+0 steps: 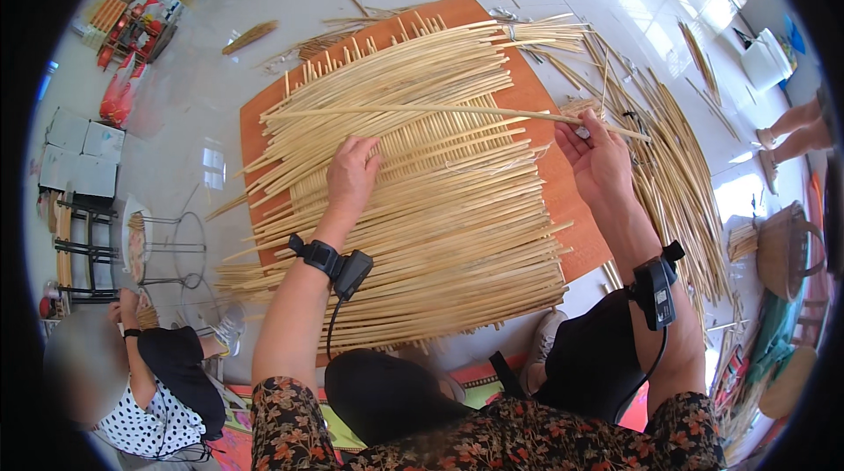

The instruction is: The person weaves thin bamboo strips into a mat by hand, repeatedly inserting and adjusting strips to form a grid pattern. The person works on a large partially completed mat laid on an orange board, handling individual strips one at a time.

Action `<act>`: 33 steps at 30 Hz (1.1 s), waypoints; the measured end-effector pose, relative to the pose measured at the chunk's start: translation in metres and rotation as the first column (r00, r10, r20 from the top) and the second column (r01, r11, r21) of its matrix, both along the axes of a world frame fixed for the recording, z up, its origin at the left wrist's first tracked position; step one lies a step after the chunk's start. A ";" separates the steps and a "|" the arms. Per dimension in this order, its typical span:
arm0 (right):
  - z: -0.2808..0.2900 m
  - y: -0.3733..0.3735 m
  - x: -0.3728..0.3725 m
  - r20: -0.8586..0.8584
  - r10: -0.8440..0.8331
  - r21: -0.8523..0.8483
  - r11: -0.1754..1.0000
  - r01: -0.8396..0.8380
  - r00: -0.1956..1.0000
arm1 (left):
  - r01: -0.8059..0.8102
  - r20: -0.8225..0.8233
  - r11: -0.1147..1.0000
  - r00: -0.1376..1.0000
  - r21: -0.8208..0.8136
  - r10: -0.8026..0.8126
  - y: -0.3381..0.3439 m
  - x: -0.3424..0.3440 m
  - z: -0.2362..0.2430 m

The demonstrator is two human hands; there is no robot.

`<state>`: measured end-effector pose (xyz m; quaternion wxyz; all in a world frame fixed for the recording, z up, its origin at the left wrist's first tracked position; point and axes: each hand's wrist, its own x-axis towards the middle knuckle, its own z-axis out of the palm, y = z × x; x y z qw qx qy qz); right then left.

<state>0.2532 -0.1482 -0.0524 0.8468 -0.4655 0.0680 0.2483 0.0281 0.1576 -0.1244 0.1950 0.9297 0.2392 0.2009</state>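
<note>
Reed (457,108) is gripped by right hand (600,159), left hand's (352,174) hold unclear, bag's (119,103) markings illegible.

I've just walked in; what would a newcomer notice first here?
The broad layer of pale stalks across the orange-brown board, in the middle. Then the long stalk that the right hand holds across that layer, the left hand nearby. On the floor at right, loose stalks lie in a long heap.

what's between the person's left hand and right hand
In the head view, the mat of stalks fills most of the stretch from left hand to right hand, then a strip of orange-brown board. The right hand's long stalk reaches across the mat.
</note>
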 end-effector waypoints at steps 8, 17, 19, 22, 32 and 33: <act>0.000 -0.002 0.002 0.015 -0.004 -0.013 1.000 0.004 1.000 | -0.075 -0.092 0.994 0.992 0.081 0.082 0.000 0.008 0.001; -0.002 -0.002 0.003 0.022 0.001 0.003 1.000 -0.001 1.000 | -0.100 -0.092 0.991 0.990 0.088 0.108 0.004 0.008 0.002; -0.002 -0.002 0.002 0.024 0.007 0.003 1.000 -0.007 1.000 | -0.123 -0.059 0.983 0.989 0.135 0.132 0.008 0.007 -0.001; -0.001 -0.002 0.002 0.022 0.004 0.001 1.000 -0.004 1.000 | -0.100 -0.106 0.983 0.987 0.154 0.117 0.011 0.007 -0.004; 0.000 -0.001 0.001 0.020 0.000 0.005 1.000 0.000 1.000 | -0.085 0.004 0.992 0.996 0.092 0.085 0.016 0.009 -0.003; 0.001 -0.002 0.001 0.024 0.001 0.006 1.000 -0.001 1.000 | -0.079 0.001 0.993 0.997 0.086 0.079 0.016 0.010 -0.003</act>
